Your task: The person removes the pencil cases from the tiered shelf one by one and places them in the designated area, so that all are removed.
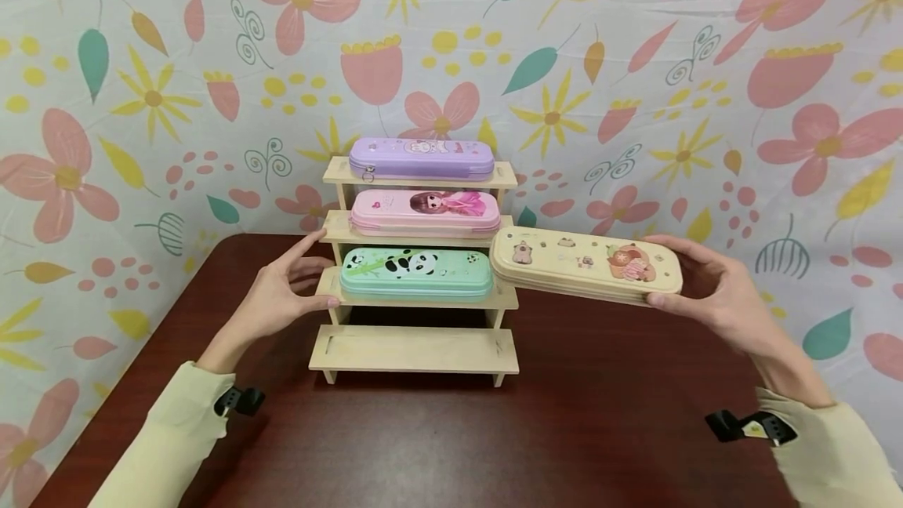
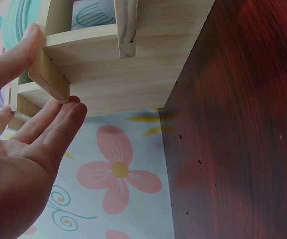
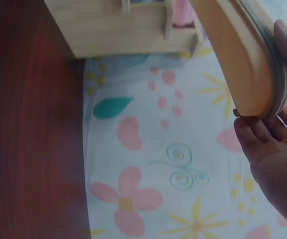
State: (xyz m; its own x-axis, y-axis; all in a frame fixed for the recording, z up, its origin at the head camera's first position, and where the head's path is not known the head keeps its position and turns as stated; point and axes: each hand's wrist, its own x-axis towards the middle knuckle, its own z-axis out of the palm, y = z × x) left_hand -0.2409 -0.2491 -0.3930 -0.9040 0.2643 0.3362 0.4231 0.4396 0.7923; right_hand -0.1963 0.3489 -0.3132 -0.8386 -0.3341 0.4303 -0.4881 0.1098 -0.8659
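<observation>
we locate the cream case (image 1: 564,263) in the air beside the right side of the wooden rack (image 1: 412,349), above the table (image 1: 607,414). our right hand (image 1: 723,292) grasps its right end. our left hand (image 1: 278,292) pinches the rack's left edge. we identify, top step downward, a purple case (image 1: 423,159), a pink case (image 1: 388,214) and a green case (image 1: 451,277).

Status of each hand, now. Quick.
Left hand: closed, gripping the wooden stand at its left side.
Right hand: closed, holding the cream pencil case by its right end.
</observation>
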